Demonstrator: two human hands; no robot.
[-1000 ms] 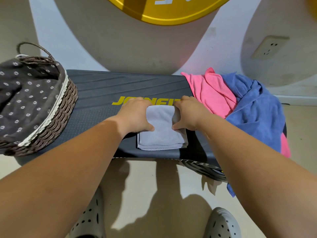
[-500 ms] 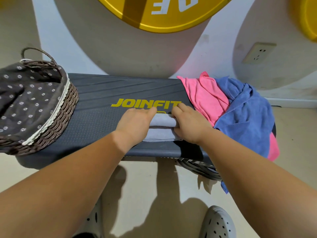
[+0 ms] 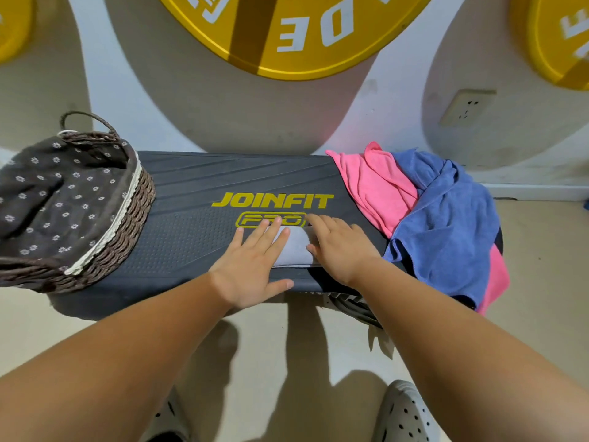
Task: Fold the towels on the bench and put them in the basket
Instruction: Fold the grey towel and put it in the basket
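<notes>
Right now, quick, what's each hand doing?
Left hand: open, straight fingers pressing the grey towel.
Right hand: open, flat on the same towel.

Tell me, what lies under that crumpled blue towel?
A crumpled pink towel shows beneath the blue towel at its left and lower right. The end of the dark bench below is hidden.

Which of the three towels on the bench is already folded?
The grey towel, flat under the left hand and right hand; the pink towel and blue towel lie crumpled at the right end of the bench.
</notes>
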